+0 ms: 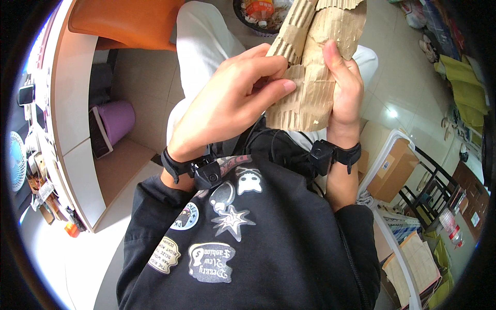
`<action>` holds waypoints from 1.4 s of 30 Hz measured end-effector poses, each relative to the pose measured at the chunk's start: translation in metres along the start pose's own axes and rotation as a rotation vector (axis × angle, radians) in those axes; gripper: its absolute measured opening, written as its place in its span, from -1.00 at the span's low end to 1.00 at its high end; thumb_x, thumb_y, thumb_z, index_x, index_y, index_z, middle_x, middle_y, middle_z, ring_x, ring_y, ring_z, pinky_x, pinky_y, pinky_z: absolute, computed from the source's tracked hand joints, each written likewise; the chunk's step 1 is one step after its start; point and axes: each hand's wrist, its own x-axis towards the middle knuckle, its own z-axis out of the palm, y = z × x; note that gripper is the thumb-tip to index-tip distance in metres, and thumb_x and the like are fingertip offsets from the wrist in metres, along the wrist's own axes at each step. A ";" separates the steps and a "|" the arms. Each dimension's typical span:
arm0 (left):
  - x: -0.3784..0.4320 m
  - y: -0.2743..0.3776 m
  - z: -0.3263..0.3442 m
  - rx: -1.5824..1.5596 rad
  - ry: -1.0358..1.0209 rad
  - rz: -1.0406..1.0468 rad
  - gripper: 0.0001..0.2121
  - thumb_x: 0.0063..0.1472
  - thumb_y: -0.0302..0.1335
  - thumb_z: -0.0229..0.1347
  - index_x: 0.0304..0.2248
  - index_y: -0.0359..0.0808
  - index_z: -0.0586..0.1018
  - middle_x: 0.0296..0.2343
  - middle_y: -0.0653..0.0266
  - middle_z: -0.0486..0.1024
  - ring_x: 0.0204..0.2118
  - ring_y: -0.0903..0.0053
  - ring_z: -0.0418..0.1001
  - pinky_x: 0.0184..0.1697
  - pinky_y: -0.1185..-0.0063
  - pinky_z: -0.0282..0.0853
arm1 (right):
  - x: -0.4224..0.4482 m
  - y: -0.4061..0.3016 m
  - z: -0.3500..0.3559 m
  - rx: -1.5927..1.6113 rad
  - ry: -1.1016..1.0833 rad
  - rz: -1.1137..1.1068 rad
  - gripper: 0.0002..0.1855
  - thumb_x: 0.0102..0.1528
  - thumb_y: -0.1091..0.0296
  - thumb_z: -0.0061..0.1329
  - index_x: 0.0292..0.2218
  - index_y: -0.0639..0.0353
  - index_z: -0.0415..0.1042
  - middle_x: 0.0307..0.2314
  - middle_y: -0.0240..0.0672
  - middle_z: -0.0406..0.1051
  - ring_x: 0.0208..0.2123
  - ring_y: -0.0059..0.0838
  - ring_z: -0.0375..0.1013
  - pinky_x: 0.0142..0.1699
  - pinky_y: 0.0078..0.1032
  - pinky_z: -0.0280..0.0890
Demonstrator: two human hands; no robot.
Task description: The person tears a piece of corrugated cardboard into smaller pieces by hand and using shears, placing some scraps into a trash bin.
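Note:
A piece of brown corrugated cardboard (pixel 300 97), its surface ply torn so that ridges show, is raised in front of me above my lap. From the left, my left hand (pixel 236 89) pinches it between thumb and bent fingers. My right hand (pixel 346 87) grips its right edge, thumb lying on the near face and the other fingers mostly hidden behind. The cardboard's upper end runs out at the top of the picture, where a strip stands apart from the wider part. Each wrist wears a black strap with a small black device.
Beyond the cardboard stands a dark waste bin (pixel 237 13) with a bottle (pixel 259 9) and scraps inside. An orange seat (pixel 124 21) and purple bin (pixel 116 121) are left, beside a white desk (pixel 75 93). On the right are a cardboard box (pixel 393 170) and a black metal rack (pixel 426 186).

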 end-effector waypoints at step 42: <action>0.011 -0.015 0.025 -0.121 0.429 -0.265 -0.59 0.16 -0.31 0.24 -0.12 -0.39 0.41 -0.36 0.03 0.57 -0.29 0.38 0.58 -0.26 0.50 0.46 | 0.000 0.001 0.018 -0.445 -0.102 -0.319 -0.64 0.20 0.20 0.03 -0.15 0.38 0.45 -0.29 -0.28 0.52 -0.26 -0.58 0.47 -0.15 -0.59 0.35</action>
